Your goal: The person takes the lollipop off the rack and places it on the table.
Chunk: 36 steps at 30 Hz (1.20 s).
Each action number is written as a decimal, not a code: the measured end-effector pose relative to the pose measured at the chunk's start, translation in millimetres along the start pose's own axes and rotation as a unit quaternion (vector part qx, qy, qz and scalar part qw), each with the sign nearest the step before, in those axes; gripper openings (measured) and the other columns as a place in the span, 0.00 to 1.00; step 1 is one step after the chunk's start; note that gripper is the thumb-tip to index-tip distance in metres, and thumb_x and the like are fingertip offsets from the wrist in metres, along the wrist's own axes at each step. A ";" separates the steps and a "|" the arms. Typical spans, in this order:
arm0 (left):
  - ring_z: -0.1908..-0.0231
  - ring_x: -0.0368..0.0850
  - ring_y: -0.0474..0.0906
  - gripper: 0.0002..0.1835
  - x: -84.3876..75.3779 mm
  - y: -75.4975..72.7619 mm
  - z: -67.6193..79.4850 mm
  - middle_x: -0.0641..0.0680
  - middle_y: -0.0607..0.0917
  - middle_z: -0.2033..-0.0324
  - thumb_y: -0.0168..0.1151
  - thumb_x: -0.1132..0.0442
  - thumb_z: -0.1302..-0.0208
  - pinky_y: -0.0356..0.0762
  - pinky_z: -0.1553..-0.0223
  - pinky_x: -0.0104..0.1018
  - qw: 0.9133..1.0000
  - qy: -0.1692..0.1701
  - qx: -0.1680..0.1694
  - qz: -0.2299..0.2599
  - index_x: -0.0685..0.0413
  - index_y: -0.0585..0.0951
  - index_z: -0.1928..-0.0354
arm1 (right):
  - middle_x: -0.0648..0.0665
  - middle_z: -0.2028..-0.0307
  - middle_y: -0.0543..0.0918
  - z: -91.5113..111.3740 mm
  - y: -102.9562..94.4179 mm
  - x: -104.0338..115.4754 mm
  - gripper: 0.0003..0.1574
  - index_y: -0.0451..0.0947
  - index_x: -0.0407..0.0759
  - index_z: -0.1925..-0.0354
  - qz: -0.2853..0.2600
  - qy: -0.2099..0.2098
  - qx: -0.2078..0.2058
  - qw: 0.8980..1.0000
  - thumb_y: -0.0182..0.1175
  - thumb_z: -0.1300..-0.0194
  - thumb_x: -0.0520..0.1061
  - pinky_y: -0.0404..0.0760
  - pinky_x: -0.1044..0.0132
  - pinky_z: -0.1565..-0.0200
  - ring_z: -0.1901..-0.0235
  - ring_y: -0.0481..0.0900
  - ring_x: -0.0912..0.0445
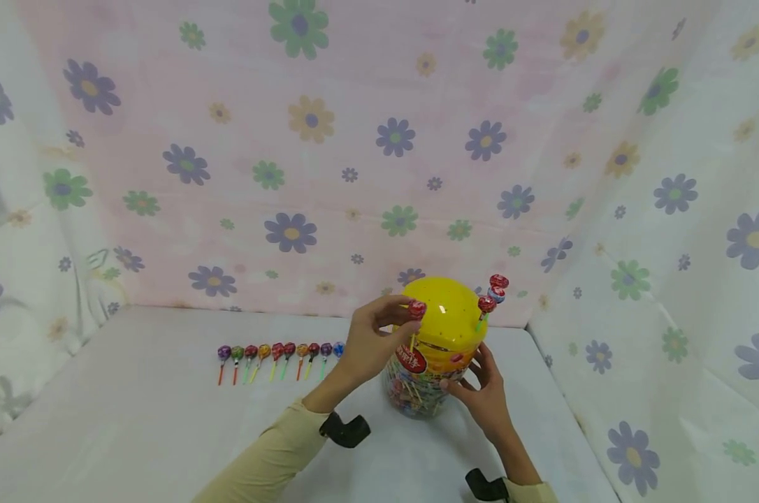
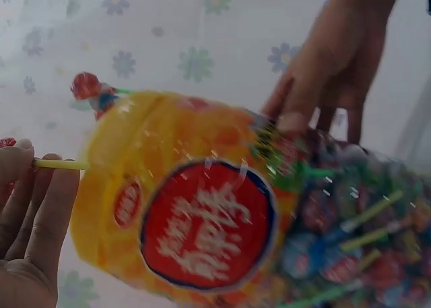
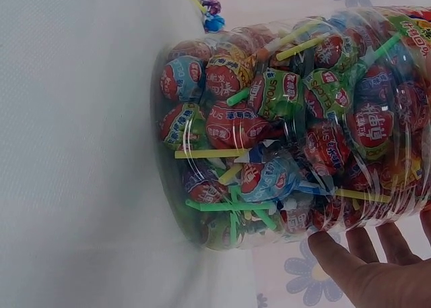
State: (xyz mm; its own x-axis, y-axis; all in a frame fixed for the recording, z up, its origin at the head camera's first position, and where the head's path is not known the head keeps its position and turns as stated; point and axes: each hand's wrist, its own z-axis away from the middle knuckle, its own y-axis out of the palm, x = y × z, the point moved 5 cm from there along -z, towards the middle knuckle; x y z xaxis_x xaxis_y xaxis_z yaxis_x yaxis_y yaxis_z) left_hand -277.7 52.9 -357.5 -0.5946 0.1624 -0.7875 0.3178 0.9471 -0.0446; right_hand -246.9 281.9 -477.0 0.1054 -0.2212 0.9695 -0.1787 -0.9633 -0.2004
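A clear jar of lollipops [image 1: 417, 395] with a domed yellow lid [image 1: 445, 311] stands upright on the table. My left hand [image 1: 370, 339] pinches a red-wrapped lollipop [image 1: 417, 309] by its top, beside the lid's left side. In the left wrist view, the yellow stick [image 2: 59, 164] points at the lid and its tip meets the lid's edge. My right hand [image 1: 483, 395] holds the jar's right side, thumb in front and fingers behind. Three lollipops [image 1: 493, 293] stick out of the lid's right side. Wrapped lollipops with coloured sticks fill the jar in the right wrist view.
A row of several lollipops [image 1: 277, 353] lies on the white table [image 1: 165, 419], left of the jar, with sticks towards me. Its right end is hidden behind my left hand. Flower-patterned cloth [image 1: 348, 154] hangs at the back and both sides.
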 end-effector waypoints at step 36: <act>0.67 0.30 0.84 0.17 65.5 -206.5 189.7 0.55 0.89 0.66 0.72 0.69 0.38 0.82 0.65 0.22 0.920 -0.202 -0.150 -0.302 0.64 0.84 0.48 | 0.38 0.24 0.60 4.0 2.3 0.6 0.61 0.47 0.53 0.19 -0.004 -0.010 0.000 1.000 0.73 0.38 0.40 0.70 0.39 0.33 0.28 0.63 0.38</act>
State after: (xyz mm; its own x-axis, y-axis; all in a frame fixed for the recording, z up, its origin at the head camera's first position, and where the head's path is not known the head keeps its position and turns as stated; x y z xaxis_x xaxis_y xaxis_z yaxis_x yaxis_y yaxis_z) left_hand -242.1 -184.6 -516.5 -0.2545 -0.4762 -0.8417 -0.2338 0.8749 -0.4242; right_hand -243.4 278.9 -477.4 0.1260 -0.2171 0.9680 -0.1772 -0.9650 -0.1933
